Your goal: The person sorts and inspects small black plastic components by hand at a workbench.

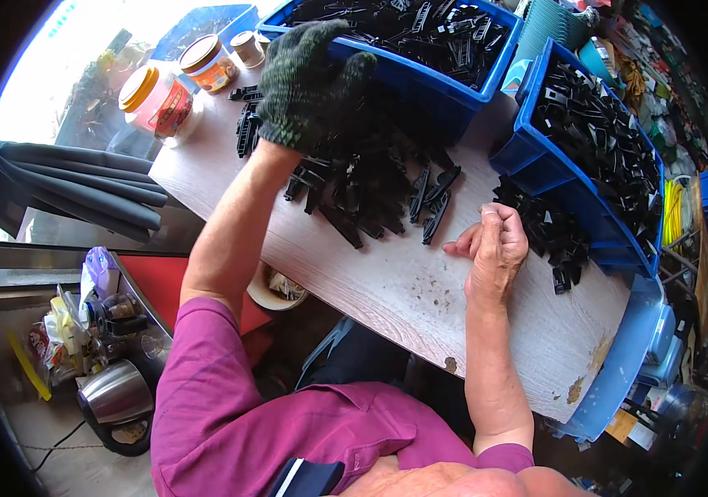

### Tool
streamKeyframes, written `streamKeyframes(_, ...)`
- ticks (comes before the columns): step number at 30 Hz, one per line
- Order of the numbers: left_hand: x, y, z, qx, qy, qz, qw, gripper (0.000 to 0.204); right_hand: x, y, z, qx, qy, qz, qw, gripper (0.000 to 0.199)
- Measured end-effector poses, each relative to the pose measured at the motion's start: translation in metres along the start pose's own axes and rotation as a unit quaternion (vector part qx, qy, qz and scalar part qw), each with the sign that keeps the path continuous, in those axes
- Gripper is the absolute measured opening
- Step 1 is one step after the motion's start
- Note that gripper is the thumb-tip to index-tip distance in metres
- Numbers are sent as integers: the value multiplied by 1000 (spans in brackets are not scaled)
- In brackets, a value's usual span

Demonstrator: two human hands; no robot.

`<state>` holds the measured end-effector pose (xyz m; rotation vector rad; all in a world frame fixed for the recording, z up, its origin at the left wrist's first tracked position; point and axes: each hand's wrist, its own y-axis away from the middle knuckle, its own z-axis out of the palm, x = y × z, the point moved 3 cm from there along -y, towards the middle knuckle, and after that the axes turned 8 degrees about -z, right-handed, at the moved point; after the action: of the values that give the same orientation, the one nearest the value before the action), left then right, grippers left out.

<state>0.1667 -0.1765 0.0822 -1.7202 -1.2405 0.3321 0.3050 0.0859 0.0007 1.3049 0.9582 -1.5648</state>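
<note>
My left hand (304, 87), in a dark knitted glove, reaches over the near left edge of the far blue bin (441, 87), its thumb apart from the fingers and nothing visible in it. That bin is heaped with small black plastic parts (420, 29). Beneath and beside the glove, a pile of longer black plastic pieces (354, 178) lies on the pale wood-grain table (387, 277). My bare right hand (493, 248) is closed above the table, fingers curled and thumb pressed in; whatever it may hold is hidden. Right of it lies a heap of small black parts (544, 228).
A second blue bin (569, 178) of black parts stands at the right. Jars (163, 103) line the far left. Chipped patches mark the table's front edge. A steel kettle (115, 393) and a light-coloured bucket (275, 290) stand lower left. A blue tub (619, 364) adjoins the table's right end.
</note>
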Motion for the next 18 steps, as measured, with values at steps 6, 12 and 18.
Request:
streamKeyframes(6, 1, -46, -4, -4, -72, 23, 997, 35, 2, 2, 2, -7, -1, 2, 1000, 18)
streamKeyframes(12, -23, -110, 21, -264, -145, -90, 949, 61, -4, 3, 3, 2, -18, -12, 1000, 18)
streamKeyframes(18, -40, -120, 37, -376, -140, -124, 907, 58, -10, -5, -1, -3, -16, -29, 999, 17)
